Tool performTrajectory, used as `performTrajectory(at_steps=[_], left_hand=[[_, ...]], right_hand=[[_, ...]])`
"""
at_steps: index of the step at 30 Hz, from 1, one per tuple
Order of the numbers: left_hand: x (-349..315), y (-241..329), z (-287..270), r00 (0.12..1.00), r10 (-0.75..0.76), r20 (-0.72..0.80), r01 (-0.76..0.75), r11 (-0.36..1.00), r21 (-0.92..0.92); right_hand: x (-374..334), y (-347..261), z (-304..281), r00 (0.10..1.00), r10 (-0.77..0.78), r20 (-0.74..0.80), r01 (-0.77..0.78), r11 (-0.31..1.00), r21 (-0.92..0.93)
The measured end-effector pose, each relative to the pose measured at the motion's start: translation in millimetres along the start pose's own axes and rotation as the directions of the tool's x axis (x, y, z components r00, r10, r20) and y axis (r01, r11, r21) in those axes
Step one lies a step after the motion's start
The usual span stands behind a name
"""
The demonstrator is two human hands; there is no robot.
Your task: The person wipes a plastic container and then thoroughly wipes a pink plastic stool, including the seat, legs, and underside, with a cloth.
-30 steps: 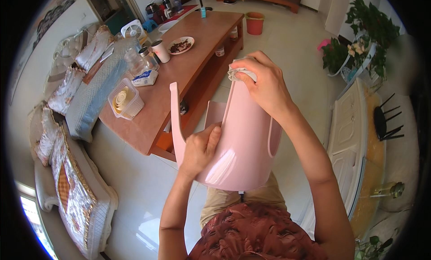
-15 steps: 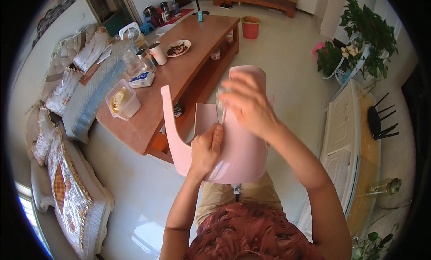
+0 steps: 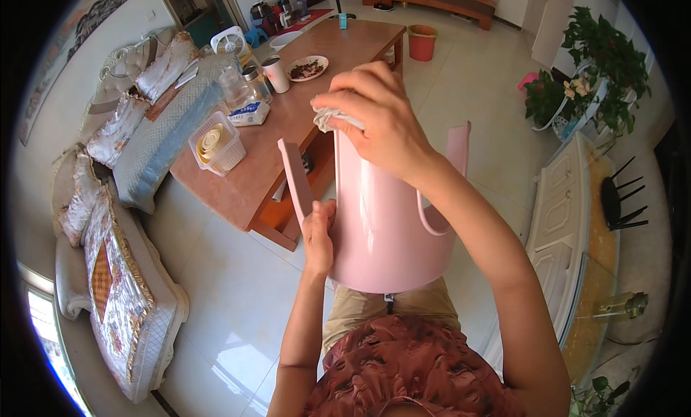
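A glossy pink plastic stool, seemingly upside down with its legs pointing up, is held in front of my body. My left hand grips its left side low down, the thumb resting near the edge of a gap between legs. At the top of the nearest leg, my right hand is closed on a crumpled white cloth or tissue. Its fingers bend over that leg's upper end, which they partly hide.
A long wooden coffee table stands ahead on the left, bearing a clear plastic basket, a tissue pack and a plate. Sofas line the left. White cabinets and plants stand right; a red bin is farther off.
The stool has turned, so a different leg faces me. My right hand has risen with the cloth to the leg's top, and my left hand has moved to the stool's left side.
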State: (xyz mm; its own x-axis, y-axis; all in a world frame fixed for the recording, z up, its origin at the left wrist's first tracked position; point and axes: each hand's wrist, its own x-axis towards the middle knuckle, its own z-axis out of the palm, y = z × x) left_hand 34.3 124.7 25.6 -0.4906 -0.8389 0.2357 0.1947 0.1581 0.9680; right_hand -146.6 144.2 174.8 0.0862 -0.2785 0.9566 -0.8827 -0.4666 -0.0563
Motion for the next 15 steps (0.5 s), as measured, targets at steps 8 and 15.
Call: performTrajectory(at_steps=[8, 15], left_hand=[[-1.0, 29.1, 8.0, 0.99, -0.071, -0.121, 0.075, 0.997, 0.024], [-2.4, 29.1, 18.9, 0.95, -0.184, -0.252, 0.131, 0.968, -0.214]], right_hand=[[-17.1, -34.7, 26.3, 0.984, -0.073, 0.162, 0.072, 0.997, 0.015], [-21.2, -29.8, 15.0, 1.0, 0.028, -0.004, -0.028, 0.995, 0.095]])
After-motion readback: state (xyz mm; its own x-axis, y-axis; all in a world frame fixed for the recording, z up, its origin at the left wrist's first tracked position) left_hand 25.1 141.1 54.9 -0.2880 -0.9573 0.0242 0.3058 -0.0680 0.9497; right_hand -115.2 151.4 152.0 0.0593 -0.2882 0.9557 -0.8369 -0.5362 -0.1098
